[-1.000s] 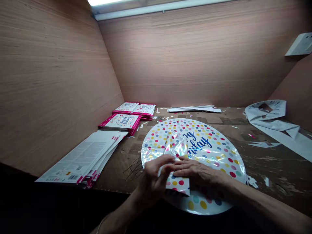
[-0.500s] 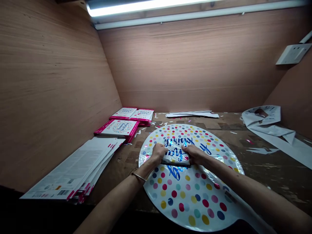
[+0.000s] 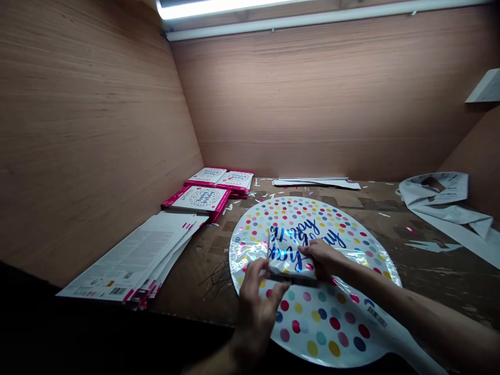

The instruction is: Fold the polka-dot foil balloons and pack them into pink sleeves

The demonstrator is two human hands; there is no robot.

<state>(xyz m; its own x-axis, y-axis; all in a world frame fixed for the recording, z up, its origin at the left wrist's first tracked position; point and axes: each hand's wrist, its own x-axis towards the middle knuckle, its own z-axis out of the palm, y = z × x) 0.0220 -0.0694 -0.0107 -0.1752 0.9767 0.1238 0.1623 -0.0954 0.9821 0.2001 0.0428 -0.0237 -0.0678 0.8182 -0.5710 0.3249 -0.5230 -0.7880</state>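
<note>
A large round foil balloon [image 3: 336, 333], white with coloured dots and blue lettering, lies flat, its tail pointing to the lower right. Above its middle is a folded foil balloon [image 3: 285, 250], a shiny square packet with the same print. My right hand [image 3: 322, 258] grips the packet's right side, thumb on top, other fingers hidden beneath. At its near left corner is my left hand [image 3: 255, 302], thumb and fingers apart and slightly blurred. Whether the left fingertips touch the packet's edge I cannot tell.
On the left lie a fanned stack of white and pink printed card sleeves [image 3: 136, 255] and several folded pink-edged packs [image 3: 201, 200]. White strips [image 3: 316, 183] rest along the back wall. Crumpled white backing paper [image 3: 441, 192] is at the right. Thin dark strands [image 3: 219, 276] lie left of the flat balloon.
My left hand has let go of the folded balloon's left side and moved down toward me, its fingers opening. My right hand keeps its grip. The view has shifted slightly left.
</note>
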